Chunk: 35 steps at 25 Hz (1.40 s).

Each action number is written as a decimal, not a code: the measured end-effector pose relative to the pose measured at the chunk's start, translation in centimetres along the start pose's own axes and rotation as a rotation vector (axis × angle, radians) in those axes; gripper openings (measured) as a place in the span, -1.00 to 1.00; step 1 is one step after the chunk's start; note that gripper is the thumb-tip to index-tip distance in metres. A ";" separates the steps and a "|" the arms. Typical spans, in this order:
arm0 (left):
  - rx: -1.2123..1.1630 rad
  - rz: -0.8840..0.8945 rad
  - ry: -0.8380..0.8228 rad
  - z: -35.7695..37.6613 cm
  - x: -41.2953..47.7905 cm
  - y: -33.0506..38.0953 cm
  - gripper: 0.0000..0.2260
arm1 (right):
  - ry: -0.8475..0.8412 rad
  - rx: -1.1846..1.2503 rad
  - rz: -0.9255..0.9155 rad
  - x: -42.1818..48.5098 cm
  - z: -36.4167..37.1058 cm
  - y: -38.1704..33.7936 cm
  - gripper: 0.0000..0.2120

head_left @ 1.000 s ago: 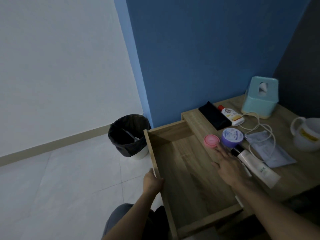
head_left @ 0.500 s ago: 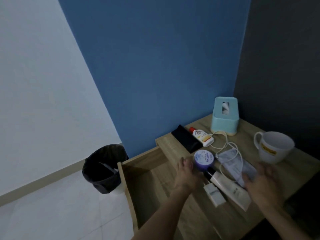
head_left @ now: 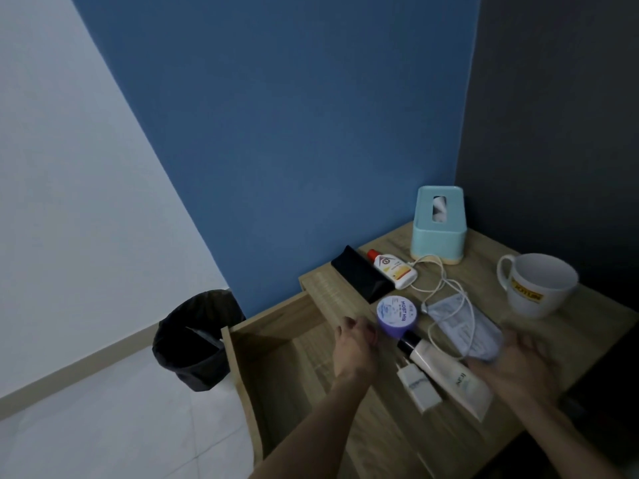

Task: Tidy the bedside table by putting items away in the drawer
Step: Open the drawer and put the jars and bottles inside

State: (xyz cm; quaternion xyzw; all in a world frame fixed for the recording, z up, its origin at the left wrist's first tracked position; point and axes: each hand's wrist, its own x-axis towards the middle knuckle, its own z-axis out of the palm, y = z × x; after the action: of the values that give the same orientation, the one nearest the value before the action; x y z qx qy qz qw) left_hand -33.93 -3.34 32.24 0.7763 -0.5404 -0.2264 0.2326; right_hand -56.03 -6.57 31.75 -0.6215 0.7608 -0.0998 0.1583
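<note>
1. The left hand (head_left: pixel 354 347) is loosely curled at the table's front edge, over the open drawer (head_left: pixel 287 357). Its fingers may cover a small item, but blur hides whether they grip anything; I cannot tell.
2. The right hand (head_left: pixel 515 366) sits at about 3 o'clock from the left one, well apart from it, palm spread, fingertips touching the near end of the packet (head_left: pixel 463 323). It has not closed on it.
3. Between the hands lie a white charger plug (head_left: pixel 418 385) and a cream tube (head_left: pixel 449 375). Both look light. The tube is probably soft and smooth, so it is best pinched across its middle; the plug is rigid and suits a grip on its flat sides.
4. The packet is thin and floppy, with a white cable (head_left: pixel 449 285) crossing it. Lifting one edge would probably drag the cable, so that should be cleared first.
5. At 12 o'clock from the left hand stands a purple jar (head_left: pixel 397 316), stiff and round; take it around the lid.
6. Further back lie a black case (head_left: pixel 359 276) and a small bottle (head_left: pixel 392 269), touching side by side.
7. Farthest, a mug (head_left: pixel 537 285) at 2 o'clock, breakable, and a tissue box (head_left: pixel 438 224).
</note>
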 end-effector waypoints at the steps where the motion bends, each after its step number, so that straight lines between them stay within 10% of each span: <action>1: -0.014 -0.002 0.010 0.1 -0.2 0.1 -0.68 | -0.022 -0.023 0.039 0.1 -0.1 -0.1 -0.21; 7: -0.096 0.147 0.132 1.4 -2.2 2.9 -0.61 | -0.145 0.181 0.253 -0.2 -1.5 -0.3 -0.11; 18: -0.133 0.258 0.092 1.7 -2.4 7.5 -0.61 | 0.322 0.947 0.032 -3.5 -6.5 -1.0 -0.65; 22: -0.235 0.102 0.302 -2.0 -3.4 4.2 -0.66 | 0.087 1.179 -0.134 -6.3 -5.3 -6.5 -0.74; 29: 0.076 -0.194 0.150 -4.4 -8.9 -11.3 -0.73 | -0.440 0.796 -0.112 -13.0 8.5 -15.0 -0.69; 35: 0.059 -0.217 -0.022 -3.0 -10.6 -15.6 -0.72 | -0.521 0.493 0.177 -15.2 16.5 -13.6 -0.60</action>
State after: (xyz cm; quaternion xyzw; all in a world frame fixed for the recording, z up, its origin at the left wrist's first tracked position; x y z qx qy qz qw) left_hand -24.04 11.81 26.19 0.8343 -0.4619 -0.2427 0.1780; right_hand -34.89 6.23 22.90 -0.5010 0.6987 -0.1045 0.4999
